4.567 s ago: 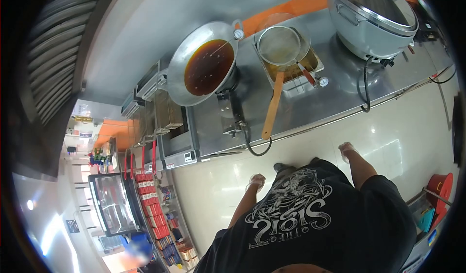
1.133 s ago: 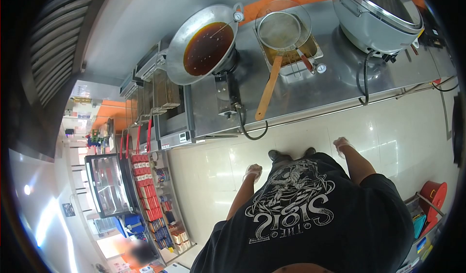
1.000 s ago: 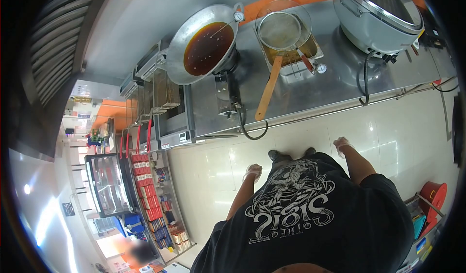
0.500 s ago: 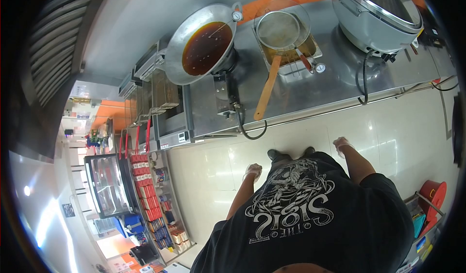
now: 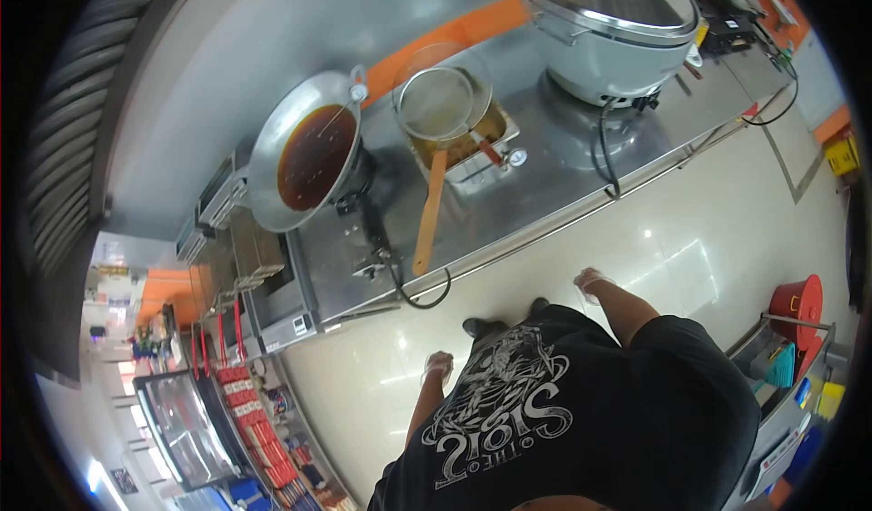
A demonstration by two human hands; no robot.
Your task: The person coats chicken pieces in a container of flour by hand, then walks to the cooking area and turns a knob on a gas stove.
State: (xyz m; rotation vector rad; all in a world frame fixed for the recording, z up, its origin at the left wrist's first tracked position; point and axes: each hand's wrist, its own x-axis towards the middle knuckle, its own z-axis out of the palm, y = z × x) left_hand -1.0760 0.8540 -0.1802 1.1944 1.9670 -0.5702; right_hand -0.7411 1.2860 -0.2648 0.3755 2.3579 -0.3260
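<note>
My left hand (image 5: 440, 363), in a clear plastic glove, hangs over the floor away from the counter, its fingers loosely bent around nothing I can see. My right hand (image 5: 590, 281), gloved the same way, is out in front of my body with fingers apart, touching nothing. Beyond them, on the steel counter (image 5: 509, 211), a wide metal wok (image 5: 261, 184) holds dark brown liquid (image 5: 316, 158) with a dial thermometer (image 5: 358, 92) at its rim. Beside it, a mesh strainer (image 5: 436, 102) with a wooden handle (image 5: 431, 216) lies across a rectangular pan (image 5: 509, 132) of oily liquid.
A large grey rice cooker (image 5: 609, 61) with a lid and cord stands farther right. Fryer baskets (image 5: 254, 249) with red handles are at left, near shelves of red packets (image 5: 257, 420). A red pot (image 5: 797, 300) sits on a rack behind me at right.
The view has turned and shifted right, so the wok, strainer and cooker appear farther left, and more counter shows at right. Both hands stay low and hold nothing visible.
</note>
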